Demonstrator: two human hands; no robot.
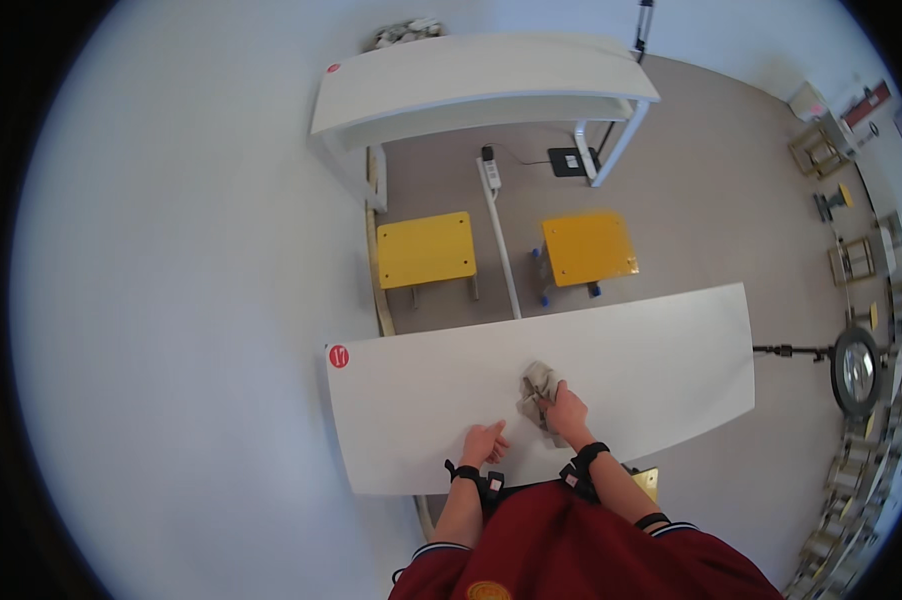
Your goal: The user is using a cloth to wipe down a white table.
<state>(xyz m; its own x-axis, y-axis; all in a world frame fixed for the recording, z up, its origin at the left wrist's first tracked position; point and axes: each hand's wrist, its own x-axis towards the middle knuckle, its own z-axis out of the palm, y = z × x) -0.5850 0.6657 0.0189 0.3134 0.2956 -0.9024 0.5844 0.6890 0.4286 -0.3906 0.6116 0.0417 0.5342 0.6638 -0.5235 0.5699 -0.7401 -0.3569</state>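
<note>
A crumpled grey-beige cloth (536, 386) lies on the white tabletop (421, 382), a little right of its middle. My right hand (567, 412) grips the cloth's right side and presses it on the table. To the left, my left hand (485, 444) rests at the tabletop's near part with its fingers loosely curled; no object shows in it, and it does not touch the cloth. Black straps with small devices are on both wrists. A round red numbered sticker (339, 356) marks the table's far left corner.
Two yellow stools (427, 251) (589, 248) stand beyond the table, with a power strip (491, 172) on the floor between them. Another white table (481, 75) is farther off. A ring light (857, 373) stands past the right edge. The wall borders the left side.
</note>
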